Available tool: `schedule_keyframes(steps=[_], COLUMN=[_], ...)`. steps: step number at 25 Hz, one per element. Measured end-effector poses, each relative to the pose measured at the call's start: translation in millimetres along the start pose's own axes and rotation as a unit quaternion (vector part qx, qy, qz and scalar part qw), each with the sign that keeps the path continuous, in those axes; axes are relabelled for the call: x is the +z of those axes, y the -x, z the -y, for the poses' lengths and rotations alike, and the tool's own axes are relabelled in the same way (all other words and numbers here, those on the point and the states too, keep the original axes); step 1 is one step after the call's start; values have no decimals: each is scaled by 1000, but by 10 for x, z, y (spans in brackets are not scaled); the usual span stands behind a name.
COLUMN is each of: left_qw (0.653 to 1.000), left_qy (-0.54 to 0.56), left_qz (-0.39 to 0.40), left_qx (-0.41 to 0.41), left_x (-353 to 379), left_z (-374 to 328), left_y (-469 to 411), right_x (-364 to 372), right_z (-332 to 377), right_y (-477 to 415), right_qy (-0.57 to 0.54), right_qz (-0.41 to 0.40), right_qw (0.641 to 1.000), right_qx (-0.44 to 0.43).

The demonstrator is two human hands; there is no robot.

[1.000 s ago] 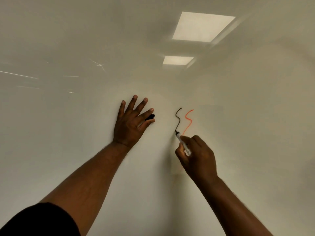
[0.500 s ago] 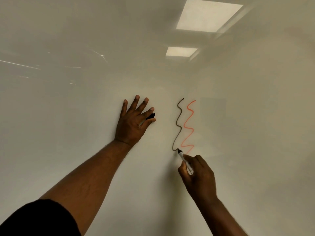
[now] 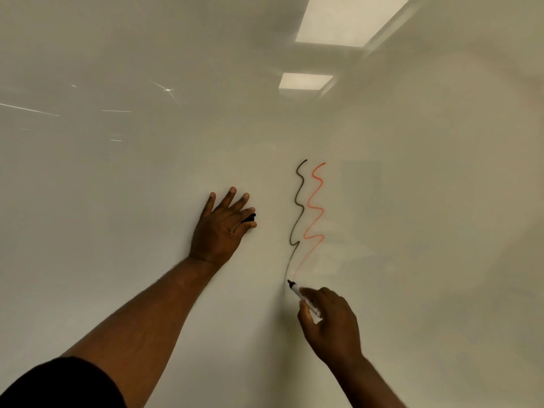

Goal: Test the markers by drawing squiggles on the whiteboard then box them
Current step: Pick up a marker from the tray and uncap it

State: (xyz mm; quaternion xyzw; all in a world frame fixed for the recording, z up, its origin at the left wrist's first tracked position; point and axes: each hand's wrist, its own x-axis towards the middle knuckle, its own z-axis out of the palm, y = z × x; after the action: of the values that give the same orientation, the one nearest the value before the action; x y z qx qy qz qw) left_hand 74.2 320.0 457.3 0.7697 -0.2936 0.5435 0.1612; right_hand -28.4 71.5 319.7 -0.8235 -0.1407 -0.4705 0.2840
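Note:
A glossy whiteboard (image 3: 412,231) fills the view. On it run two vertical squiggles side by side: a black squiggle (image 3: 297,207) and, just to its right, an orange squiggle (image 3: 316,207). My right hand (image 3: 331,325) grips a black marker (image 3: 300,295) whose tip touches the board at the lower end of the black line. My left hand (image 3: 223,228) lies flat against the board to the left of the squiggles, fingers spread, with a small black cap (image 3: 250,217) pinched between thumb and forefinger.
Two ceiling light panels (image 3: 350,22) are reflected in the upper right of the board. Faint scratches glint at the upper left. A black sleeve (image 3: 59,384) shows at the bottom left corner.
My right hand has drawn the black squiggle downward, and the line now reaches well below its earlier end. The left hand has stayed pressed on the board with the cap.

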Motion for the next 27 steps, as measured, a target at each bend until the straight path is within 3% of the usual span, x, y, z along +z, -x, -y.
schedule_keyframes(steps=[5, 10, 14, 27], left_qw=[996, 988, 979, 973], left_qy=[37, 57, 64, 94], left_qz=[79, 115, 167, 194], left_qx=[-6, -88, -101, -79], left_x=[59, 15, -11, 67], left_z=[-202, -533, -700, -1092], left_y=[482, 883, 1111, 1541], right_x=[-120, -204, -254, -248], right_z=[-105, -160, -163, -311], right_y=[-27, 44, 131, 464], right_qy=[-2, -9, -23, -23], right_qz=[-28, -20, -16, 71], right_qw=[1000, 1000, 1000, 997], right_qx=[4, 17, 14, 8])
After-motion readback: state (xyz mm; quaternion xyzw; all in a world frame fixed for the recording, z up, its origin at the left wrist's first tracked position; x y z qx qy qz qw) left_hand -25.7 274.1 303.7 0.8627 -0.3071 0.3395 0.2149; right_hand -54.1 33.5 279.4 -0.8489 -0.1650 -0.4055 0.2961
